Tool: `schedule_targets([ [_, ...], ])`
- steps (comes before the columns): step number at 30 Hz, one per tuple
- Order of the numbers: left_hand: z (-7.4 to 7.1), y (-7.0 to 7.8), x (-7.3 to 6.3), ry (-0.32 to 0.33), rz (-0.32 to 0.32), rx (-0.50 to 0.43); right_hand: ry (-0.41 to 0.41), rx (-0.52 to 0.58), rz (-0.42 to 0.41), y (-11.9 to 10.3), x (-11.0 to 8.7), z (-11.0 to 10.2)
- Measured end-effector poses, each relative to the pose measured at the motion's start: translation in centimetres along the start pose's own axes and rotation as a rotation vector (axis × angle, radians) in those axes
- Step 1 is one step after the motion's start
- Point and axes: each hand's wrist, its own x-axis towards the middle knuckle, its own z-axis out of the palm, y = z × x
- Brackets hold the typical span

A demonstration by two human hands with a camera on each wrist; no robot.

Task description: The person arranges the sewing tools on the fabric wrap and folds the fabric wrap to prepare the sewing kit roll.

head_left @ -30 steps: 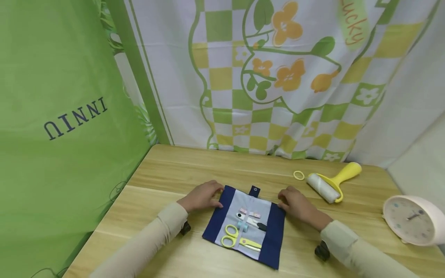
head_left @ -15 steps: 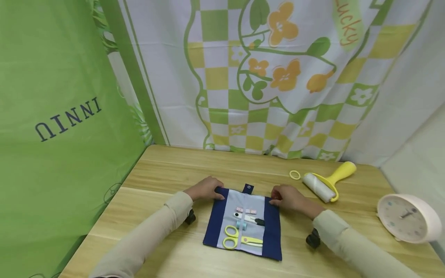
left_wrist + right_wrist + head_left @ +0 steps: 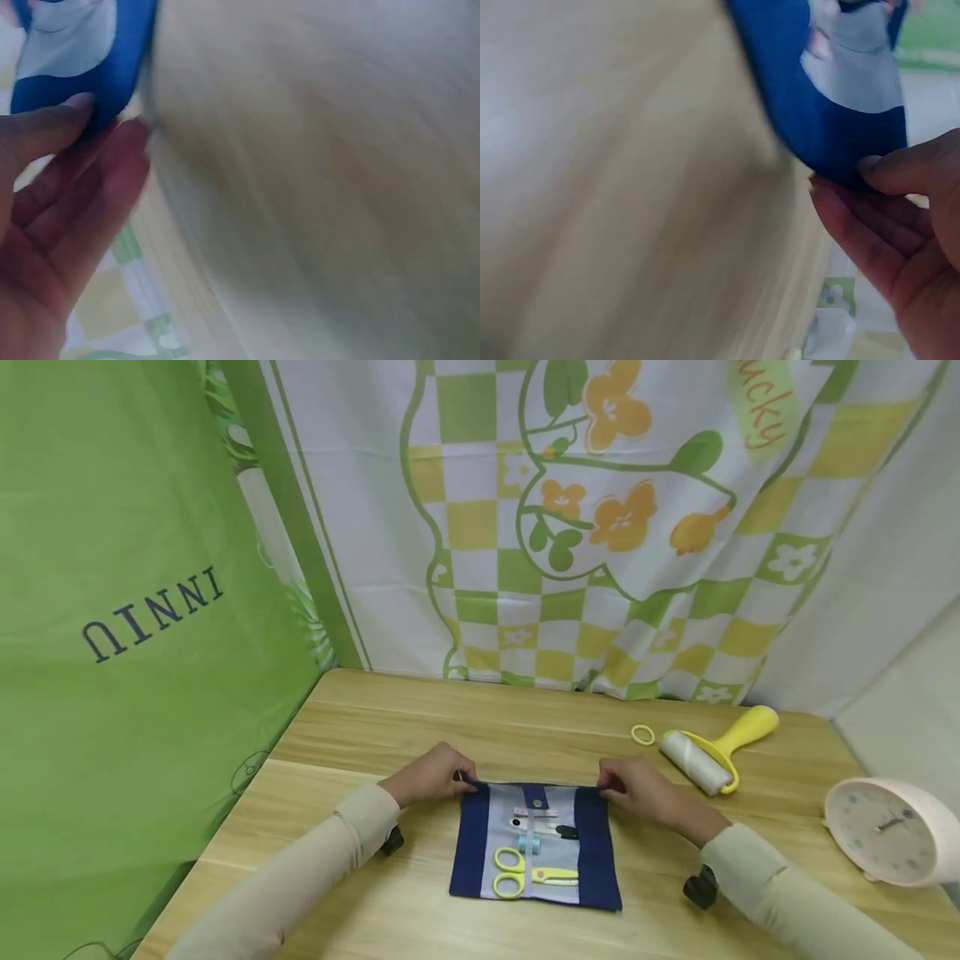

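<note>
A navy and light-grey fabric sewing pouch [image 3: 468,852] lies unfolded on the wooden table. My left hand [image 3: 433,774] pinches its far left corner between thumb and fingers, as the left wrist view shows. At the far right corner my right hand [image 3: 637,789] pinches the navy cloth [image 3: 840,146] the same way. The far edge is raised and curls toward me, with the snap tab [image 3: 536,796] flopped over the inside. Under a pale elastic strap sit yellow scissors [image 3: 536,875], a blue thread spool [image 3: 529,843], a white-and-black cutter [image 3: 566,832] and a small pink-and-white item [image 3: 521,811].
Right of the pouch, toward the back, lies a yellow-handled lint roller [image 3: 697,764] beside a yellow ring [image 3: 642,735]. A pale pink clock [image 3: 877,831] stands at the table's right edge. Curtains hang behind the table [image 3: 375,718] and along its left.
Both hands have taken hold of the pouch's far corners and lifted that edge. The snap tab, which pointed away beyond the edge, now hangs over the inside.
</note>
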Motion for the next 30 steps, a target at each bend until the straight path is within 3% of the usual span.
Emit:
schedule_targets([
  [4, 0.0, 1.0, -0.9, 0.042, 0.151, 0.318, 0.030, -0.154, -0.157, -0.9, -1.4, 0.5],
  [8, -0.1, 2.2, -1.4, 0.004, 0.209, 0.453, 0.043, -0.278, -0.238, -1.6, -2.2, 0.9],
  [14, -0.4, 3.5, -1.7, -0.040, 0.166, 0.513, 0.041, -0.328, -0.274, -2.1, -2.9, 1.3],
  [22, -0.2, 3.6, -1.7, -0.076, 0.095, 0.436, 0.021, -0.295, -0.213, -2.0, -3.0, 1.2],
  [24, 0.0, 3.1, -1.7, -0.057, 0.087, 0.424, 0.033, -0.281, -0.163, -2.0, -3.0, 1.1],
  [27, 0.3, 3.1, -2.0, 0.022, 0.059, 0.421, 0.122, -0.308, -0.111, -2.4, -3.4, 1.3],
  [30, 0.5, 4.5, -3.0, 0.113, 0.081, 0.419, 0.231, -0.348, -0.190, -3.5, -4.5, 1.6],
])
